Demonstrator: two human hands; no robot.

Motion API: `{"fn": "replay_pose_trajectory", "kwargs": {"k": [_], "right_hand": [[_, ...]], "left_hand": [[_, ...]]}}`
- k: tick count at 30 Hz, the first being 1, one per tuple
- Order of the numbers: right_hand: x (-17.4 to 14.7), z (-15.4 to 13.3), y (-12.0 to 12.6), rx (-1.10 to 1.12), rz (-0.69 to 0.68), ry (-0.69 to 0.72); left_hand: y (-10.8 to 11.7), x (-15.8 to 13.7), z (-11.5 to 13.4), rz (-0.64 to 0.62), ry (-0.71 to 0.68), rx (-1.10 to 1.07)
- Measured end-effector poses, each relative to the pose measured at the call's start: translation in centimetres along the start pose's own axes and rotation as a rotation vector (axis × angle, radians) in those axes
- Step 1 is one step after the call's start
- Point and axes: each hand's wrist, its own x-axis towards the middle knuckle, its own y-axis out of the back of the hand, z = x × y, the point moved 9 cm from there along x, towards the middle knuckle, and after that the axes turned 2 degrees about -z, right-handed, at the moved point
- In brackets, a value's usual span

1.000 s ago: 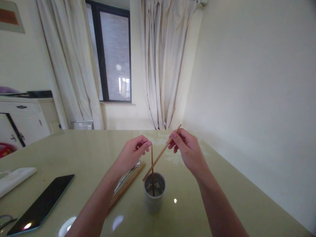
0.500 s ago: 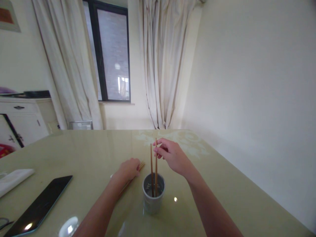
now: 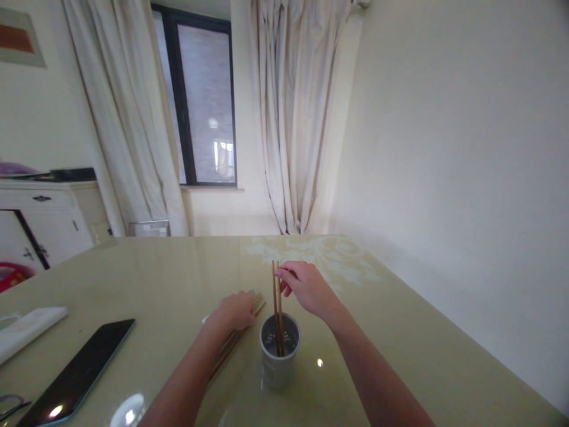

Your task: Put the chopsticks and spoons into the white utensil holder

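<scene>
Now that a second chopstick (image 3: 280,308) is paired in the cup (image 3: 278,372), pinched by the right hand (image 3: 303,286), any left hand (image 3: 236,311) grip is obscured.

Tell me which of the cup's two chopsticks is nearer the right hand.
The right chopstick, pinched near its top by the right hand; the left chopstick stands farther from that hand.

The left hand (image 3: 237,309) curls palm-down, while the right hand (image 3: 304,287), held higher, pinches with its fingertips (image 3: 280,273).
</scene>
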Motion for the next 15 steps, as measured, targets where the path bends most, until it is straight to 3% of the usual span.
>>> {"fn": "replay_pose_trajectory", "kwargs": {"k": [5, 9, 12, 15], "right_hand": [[-0.3, 0.2, 1.3, 0.006, 0.039, -0.007], [-0.9, -1.1, 3.8, 0.016, 0.215, 0.033], [-1.7, -2.9, 4.6, 0.147, 0.285, 0.113], [-2.5, -5.0, 4.1, 0.350, 0.224, 0.203]], "left_hand": [[1.3, -0.4, 0.0, -0.010, -0.067, -0.077], [4.6, -2.1, 0.0, -0.040, -0.214, -0.533], [9.7, -5.2, 0.7, 0.119, -0.360, -0.902], [13.9, -9.1, 2.8, 0.313, -0.473, -1.037]]}}
